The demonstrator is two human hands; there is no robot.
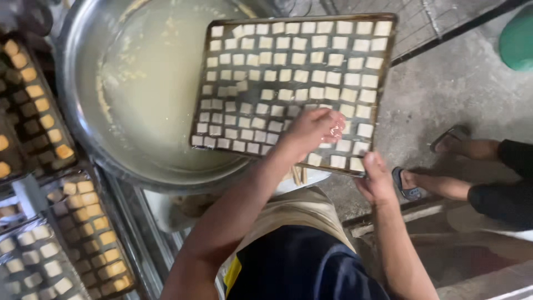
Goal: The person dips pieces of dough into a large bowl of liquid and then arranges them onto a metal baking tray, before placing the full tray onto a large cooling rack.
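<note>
while the left hand (311,130) lies on the slatted tray (388,55), its fingers curl down over the pale cubes (288,61) near the tray's near edge, with something clear and shiny under the fingertips; whether they pinch a cube cannot be told. the right hand (376,180) grips the tray's near right corner, thumb on top of the rim and fingers hidden beneath. the tray sits tilted over a big metal basin (89,33), which holds cloudy, yellowish liquid (155,94), and the tray's right part sticks out past the basin above the concrete floor (444,94). rows of white cubes cover nearly the whole tray, spaced apart. at the left, racks (83,222) hold darker, golden cubes (105,239). to the right another person's sandalled feet (433,166) stand on the floor, just beside the right hand. a green round object (519,39) shows at the top right corner.
</note>
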